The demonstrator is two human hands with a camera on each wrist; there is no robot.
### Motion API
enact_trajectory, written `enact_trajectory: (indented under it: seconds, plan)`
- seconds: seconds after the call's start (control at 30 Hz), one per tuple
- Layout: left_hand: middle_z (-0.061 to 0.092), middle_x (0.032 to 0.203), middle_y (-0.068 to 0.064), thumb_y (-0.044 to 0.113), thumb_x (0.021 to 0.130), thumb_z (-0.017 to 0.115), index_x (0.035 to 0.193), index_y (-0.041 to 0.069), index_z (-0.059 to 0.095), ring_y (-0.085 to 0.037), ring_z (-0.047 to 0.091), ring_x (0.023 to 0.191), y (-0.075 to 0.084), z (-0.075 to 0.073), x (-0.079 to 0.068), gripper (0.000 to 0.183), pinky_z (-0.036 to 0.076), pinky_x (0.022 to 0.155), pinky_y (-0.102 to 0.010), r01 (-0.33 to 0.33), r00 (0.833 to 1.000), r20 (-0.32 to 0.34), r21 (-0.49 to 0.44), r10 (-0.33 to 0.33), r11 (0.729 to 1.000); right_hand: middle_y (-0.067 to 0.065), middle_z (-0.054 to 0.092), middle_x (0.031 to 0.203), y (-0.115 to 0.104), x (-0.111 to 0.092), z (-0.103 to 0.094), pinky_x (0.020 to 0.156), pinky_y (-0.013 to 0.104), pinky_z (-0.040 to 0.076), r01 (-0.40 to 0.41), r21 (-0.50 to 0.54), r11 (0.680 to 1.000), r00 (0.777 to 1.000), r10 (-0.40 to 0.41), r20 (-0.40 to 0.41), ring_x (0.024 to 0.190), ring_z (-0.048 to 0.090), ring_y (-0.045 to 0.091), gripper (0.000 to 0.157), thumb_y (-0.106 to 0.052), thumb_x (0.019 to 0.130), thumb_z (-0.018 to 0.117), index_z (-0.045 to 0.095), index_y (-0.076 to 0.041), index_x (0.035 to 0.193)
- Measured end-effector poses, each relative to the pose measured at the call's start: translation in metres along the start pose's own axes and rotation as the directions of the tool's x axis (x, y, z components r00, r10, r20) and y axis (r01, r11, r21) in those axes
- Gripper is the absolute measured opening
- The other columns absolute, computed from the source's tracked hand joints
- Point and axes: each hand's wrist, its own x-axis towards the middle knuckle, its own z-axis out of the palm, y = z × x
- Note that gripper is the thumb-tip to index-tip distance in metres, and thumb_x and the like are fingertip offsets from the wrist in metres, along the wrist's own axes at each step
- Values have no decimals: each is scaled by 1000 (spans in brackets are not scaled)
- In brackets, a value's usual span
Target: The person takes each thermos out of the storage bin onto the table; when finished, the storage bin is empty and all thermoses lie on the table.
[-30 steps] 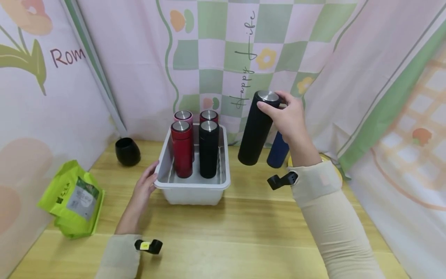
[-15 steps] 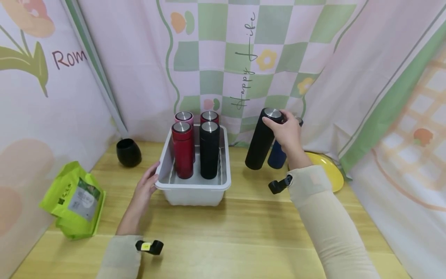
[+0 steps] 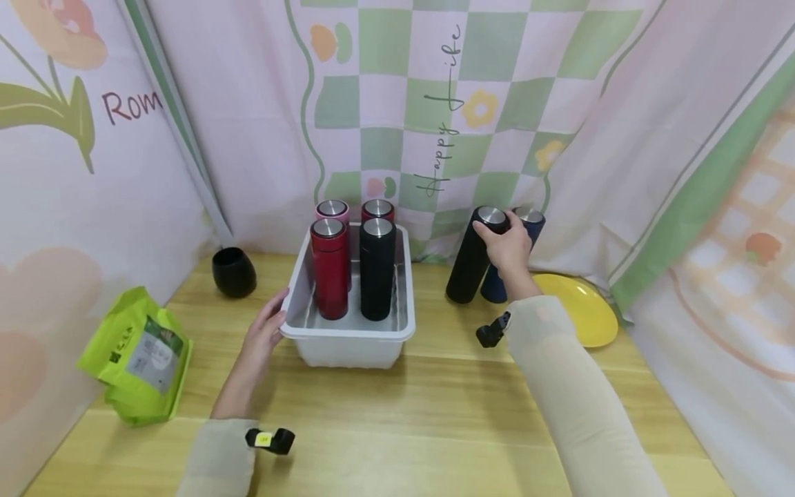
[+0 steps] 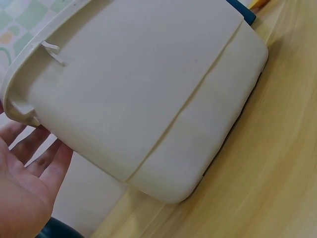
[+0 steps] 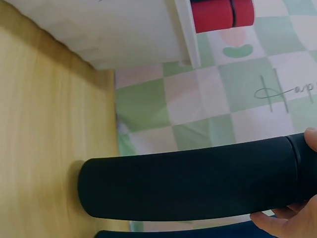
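My right hand (image 3: 511,252) grips a tall black thermos bottle (image 3: 468,266) around its top, just under the steel lid. The bottle leans a little in the head view, its base right at the tabletop. Close beside it, partly hidden by the hand, stands a blue thermos (image 3: 495,284). My left hand (image 3: 263,330) touches the left rim of a pale grey bin (image 3: 348,352), its fingers (image 4: 58,166) fairly straight against the outside. Standing in the bin are a red thermos (image 3: 330,276), a black thermos (image 3: 377,276), a pink-topped one (image 3: 339,210) and a dark red one (image 3: 386,210).
A yellow plate (image 3: 586,310) lies behind my right forearm. To the left stand a black cup (image 3: 234,274) and a bright green pouch (image 3: 139,359). Patterned curtains (image 3: 397,103) close off the back and sides of the wooden table (image 3: 385,428).
My right hand has lowered the black thermos and shifted slightly right, beside the blue one, and the bottle stands more upright. The left hand stays at the bin's rim.
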Motion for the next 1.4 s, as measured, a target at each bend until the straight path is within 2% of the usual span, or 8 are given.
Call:
enact_trajectory:
  seconds: [0.13, 0.57, 0.83, 0.93, 1.1, 1.4]
  plan:
    - [27, 151, -25, 8, 103, 37, 148, -9, 25, -14, 41, 122, 0, -1, 0, 50, 38, 102, -32, -3, 1000, 2, 1, 3, 1000, 17, 35, 151, 4, 5, 6, 109, 45, 29, -4, -4, 1000, 1000, 4, 1, 137, 31, 34, 83, -48, 88, 68, 31, -11, 153]
    - [27, 151, -25, 8, 103, 37, 148, -9, 25, -11, 42, 120, 0, 0, 1, 50, 40, 96, -24, -3, 1000, -1, 0, 3, 1000, 18, 32, 152, 9, 14, 15, 107, 49, 32, -9, 0, 1000, 1000, 9, 23, 137, 31, 36, 83, -46, 91, 65, 26, -11, 155]
    - [26, 152, -24, 8, 103, 36, 148, -8, 25, -15, 39, 124, 0, 0, 1, 50, 38, 103, -33, 13, 1000, -1, 6, -13, 1000, 19, 31, 153, 11, 19, 16, 107, 49, 32, -18, 0, 1000, 1000, 18, 25, 137, 30, 36, 82, -46, 92, 63, 24, -11, 155]
    - [26, 152, -24, 8, 103, 36, 148, -8, 25, -17, 39, 124, 1, 0, 1, 50, 38, 102, -32, 15, 1000, -2, 11, -15, 1000, 20, 30, 153, 12, 20, 18, 107, 50, 31, -16, -3, 1000, 999, 16, 30, 137, 30, 37, 83, -46, 92, 63, 23, -11, 156]
    - [27, 152, -24, 8, 103, 37, 148, -8, 25, -17, 39, 123, 3, 0, 1, 50, 40, 96, -25, 7, 1000, -2, 8, -7, 1000, 20, 30, 153, 11, 21, 19, 108, 49, 30, -2, -2, 1000, 1000, 2, 21, 137, 29, 37, 84, -47, 91, 63, 24, -10, 155]
    - [27, 151, -25, 7, 102, 37, 148, -8, 25, -13, 41, 121, 2, 0, 0, 49, 41, 98, -28, 8, 1000, 1, 7, -8, 1000, 19, 31, 152, 4, 16, 12, 109, 48, 30, 76, -33, 997, 997, -76, 9, 137, 30, 37, 82, -43, 92, 64, 26, -7, 154]
